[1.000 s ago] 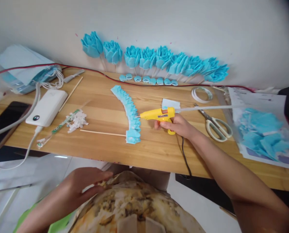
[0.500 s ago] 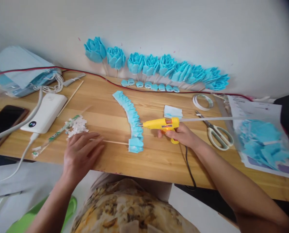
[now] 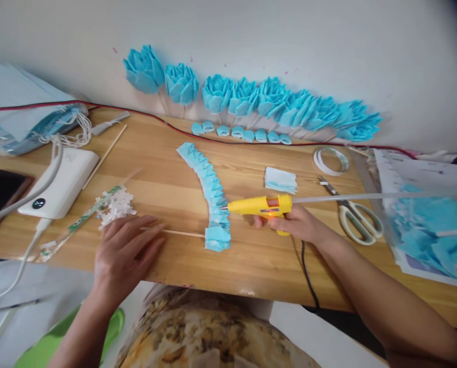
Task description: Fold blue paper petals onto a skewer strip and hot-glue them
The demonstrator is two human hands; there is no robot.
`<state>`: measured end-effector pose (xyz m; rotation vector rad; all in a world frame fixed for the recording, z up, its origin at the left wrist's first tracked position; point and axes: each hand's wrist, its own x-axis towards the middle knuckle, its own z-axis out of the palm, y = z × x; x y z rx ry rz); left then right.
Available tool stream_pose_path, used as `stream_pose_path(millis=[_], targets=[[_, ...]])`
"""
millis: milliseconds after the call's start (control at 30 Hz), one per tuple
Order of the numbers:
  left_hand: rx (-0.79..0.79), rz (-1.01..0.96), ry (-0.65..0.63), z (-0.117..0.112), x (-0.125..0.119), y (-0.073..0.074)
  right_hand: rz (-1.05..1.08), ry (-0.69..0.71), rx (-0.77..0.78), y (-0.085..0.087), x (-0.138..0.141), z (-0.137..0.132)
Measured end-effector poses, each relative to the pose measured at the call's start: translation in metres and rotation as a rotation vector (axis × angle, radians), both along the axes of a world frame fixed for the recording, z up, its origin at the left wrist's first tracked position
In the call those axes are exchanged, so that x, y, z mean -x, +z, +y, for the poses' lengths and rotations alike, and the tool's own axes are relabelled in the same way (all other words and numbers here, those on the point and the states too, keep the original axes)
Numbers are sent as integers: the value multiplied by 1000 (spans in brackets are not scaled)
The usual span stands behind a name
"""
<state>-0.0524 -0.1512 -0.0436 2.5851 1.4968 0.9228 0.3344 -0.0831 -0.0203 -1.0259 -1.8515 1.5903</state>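
My right hand point(image 3: 299, 220) grips a yellow hot glue gun point(image 3: 261, 205), with a long clear glue stick point(image 3: 385, 195) out of its back. Its nozzle is at the right side of a curved strip of overlapping light-blue petals point(image 3: 207, 176) lying on the table. A rolled blue petal piece point(image 3: 218, 238) sits at the strip's near end, on a thin wooden stick point(image 3: 188, 234). My left hand point(image 3: 127, 250) holds the other end of that stick low over the table, fingers partly stretched and hiding the stick's end.
Finished blue flowers point(image 3: 219, 94) lean along the wall behind small blue rolls point(image 3: 237, 132). Scissors point(image 3: 361, 222), a tape roll point(image 3: 331, 161) and a folded blue piece point(image 3: 280, 180) lie right. White scraps point(image 3: 117, 204), a power bank point(image 3: 62, 181) and a phone point(image 3: 6, 197) are left.
The glue gun's nozzle has moved slightly along the petal strip toward me. My left hand stays on the wooden stick. The whole view has shifted a little.
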Motion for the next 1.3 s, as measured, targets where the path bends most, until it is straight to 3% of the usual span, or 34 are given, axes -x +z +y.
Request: stream_pose_path(millis=[633,1300], targets=[[-19,131,-36,1,-5,2,6,14,-27,-3,3,1],[33,77,-78,13,-11,1,76,10,-63,-5,3,4]])
